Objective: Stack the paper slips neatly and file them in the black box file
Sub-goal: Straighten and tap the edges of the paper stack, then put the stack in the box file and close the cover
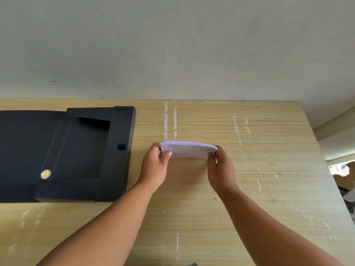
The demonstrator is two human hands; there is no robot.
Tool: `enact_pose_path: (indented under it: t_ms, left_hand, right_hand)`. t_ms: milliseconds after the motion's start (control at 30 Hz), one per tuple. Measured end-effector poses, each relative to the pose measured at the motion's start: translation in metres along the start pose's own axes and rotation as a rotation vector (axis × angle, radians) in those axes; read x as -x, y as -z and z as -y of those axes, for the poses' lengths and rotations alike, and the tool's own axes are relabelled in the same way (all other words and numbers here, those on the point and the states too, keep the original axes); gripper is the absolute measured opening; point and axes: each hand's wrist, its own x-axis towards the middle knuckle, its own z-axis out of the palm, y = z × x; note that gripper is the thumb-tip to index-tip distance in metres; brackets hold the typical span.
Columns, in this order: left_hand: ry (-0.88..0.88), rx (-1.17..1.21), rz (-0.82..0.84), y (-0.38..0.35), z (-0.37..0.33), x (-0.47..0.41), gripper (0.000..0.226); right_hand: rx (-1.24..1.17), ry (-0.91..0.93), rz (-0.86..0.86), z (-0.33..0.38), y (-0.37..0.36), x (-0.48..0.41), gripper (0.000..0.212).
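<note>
A stack of white printed paper slips point(189, 150) is held just above the wooden table, its long side running left to right. My left hand point(155, 166) grips the stack's left end, thumb on top. Gripping the right end is my right hand point(221, 169). The slips' edges look slightly fanned at the top. The black box file point(119, 150) lies open and flat on the table to the left of my hands, its tray empty and its lid flap with a round metal snap point(46, 174) spread further left.
The wooden table point(249, 189) meets a pale wall point(172, 54) at the back. Its right edge runs diagonally at the far right, with floor clutter beyond. White scuff marks streak the tabletop.
</note>
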Motion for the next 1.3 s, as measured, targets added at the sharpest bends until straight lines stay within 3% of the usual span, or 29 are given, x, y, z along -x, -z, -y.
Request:
enact_pose_path:
  t_ms: [300,533,667,767,867,967,1067,1300]
  left_hand:
    - [0.006,-0.050,0.018,0.019,-0.012,-0.008,0.010]
    - [-0.023,0.077,0.239,0.065,-0.046,0.003,0.018]
    - [0.126,0.429,0.230,0.084,-0.059,0.028,0.016]
    - [0.194,0.832,0.235,0.092,-0.058,0.051,0.041]
    - [0.150,0.880,0.162,0.086,-0.048,0.068,0.048]
    - [0.151,0.768,-0.057,0.081,-0.040,0.069,0.022]
    - [0.174,0.743,-0.221,0.093,-0.036,0.061,0.015]
    - [0.192,0.552,-0.354,0.170,-0.003,0.028,0.012]
  right_hand:
    - [-0.065,-0.017,0.127,0.002,0.023,-0.006,0.021]
    - [-0.481,-0.125,0.333,0.033,0.064,0.002,0.017]
    - [-0.709,-0.204,0.369,0.047,0.062,0.021,0.015]
    - [-0.844,-0.317,0.277,0.055,0.039,0.041,0.017]
    - [-0.949,-0.432,0.154,0.071,0.004,0.067,0.016]
    - [-1.048,-0.521,0.094,0.093,-0.032,0.092,0.011]
    - [-1.094,-0.569,0.066,0.114,-0.060,0.110,0.008]
    - [-1.033,-0.577,0.183,0.154,-0.124,0.125,0.007]
